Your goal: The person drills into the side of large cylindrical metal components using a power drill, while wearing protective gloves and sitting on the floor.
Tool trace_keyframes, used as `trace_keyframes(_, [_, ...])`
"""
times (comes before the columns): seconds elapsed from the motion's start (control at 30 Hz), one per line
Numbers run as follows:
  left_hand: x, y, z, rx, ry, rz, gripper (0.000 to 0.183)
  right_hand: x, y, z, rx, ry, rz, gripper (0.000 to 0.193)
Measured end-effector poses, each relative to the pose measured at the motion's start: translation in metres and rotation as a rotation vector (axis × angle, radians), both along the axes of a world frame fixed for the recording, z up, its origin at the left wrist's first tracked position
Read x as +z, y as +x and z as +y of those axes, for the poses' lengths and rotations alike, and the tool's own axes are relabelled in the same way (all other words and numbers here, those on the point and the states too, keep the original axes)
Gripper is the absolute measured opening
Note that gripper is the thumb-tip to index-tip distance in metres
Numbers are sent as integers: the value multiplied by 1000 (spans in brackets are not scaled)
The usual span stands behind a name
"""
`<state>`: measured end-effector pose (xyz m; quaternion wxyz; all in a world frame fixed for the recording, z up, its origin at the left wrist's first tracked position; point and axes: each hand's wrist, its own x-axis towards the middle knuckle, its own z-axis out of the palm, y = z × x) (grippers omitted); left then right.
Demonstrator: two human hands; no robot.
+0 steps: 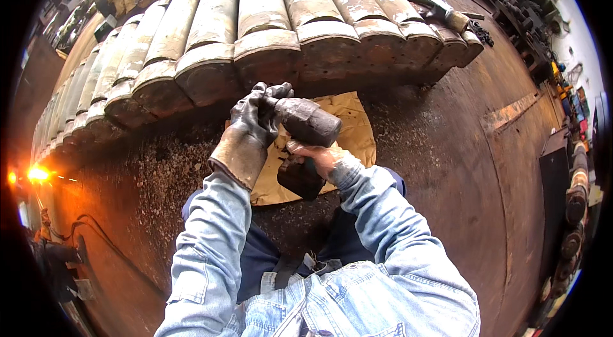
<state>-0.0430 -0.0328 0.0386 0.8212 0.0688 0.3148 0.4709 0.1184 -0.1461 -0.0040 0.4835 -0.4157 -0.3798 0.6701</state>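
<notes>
In my bare right hand (pixel 317 155) is a dark, grimy cordless impact wrench (pixel 311 121), its fingers wrapped round the handle. A block-shaped battery (pixel 300 177) hangs below the grip. My left hand (pixel 254 119) wears a blackened work glove with a tan cuff. Its fingers are closed round the nose of the tool, which points left. Whether a socket or bit sits in those fingers is hidden. Beneath the tool a sheet of brown cardboard (pixel 354 123) lies on the floor between my knees.
A long row of worn, rounded metal segments (pixel 262 8) curves across in front of me. Another glove (pixel 440 8) lies on its right end. Sparks and a bright glow (pixel 38 174) show at the far left, near a cable (pixel 108 241). Metal parts (pixel 575 203) line the right side.
</notes>
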Motion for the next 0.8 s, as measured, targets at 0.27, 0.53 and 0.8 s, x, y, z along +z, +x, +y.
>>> trace_keyframes(0.27, [6,5,1,192,-94,-42,17,-9,2,5,35,17,-165,27])
trace_keyframes(0.53, [-10,-3,12,86,-23,92,27,-2,-3,5,6,-28,-62,24])
trace_keyframes(0.8, [-70,-31,45,-113,46,-41,38,-7,-13,14,79,-93,-40,36])
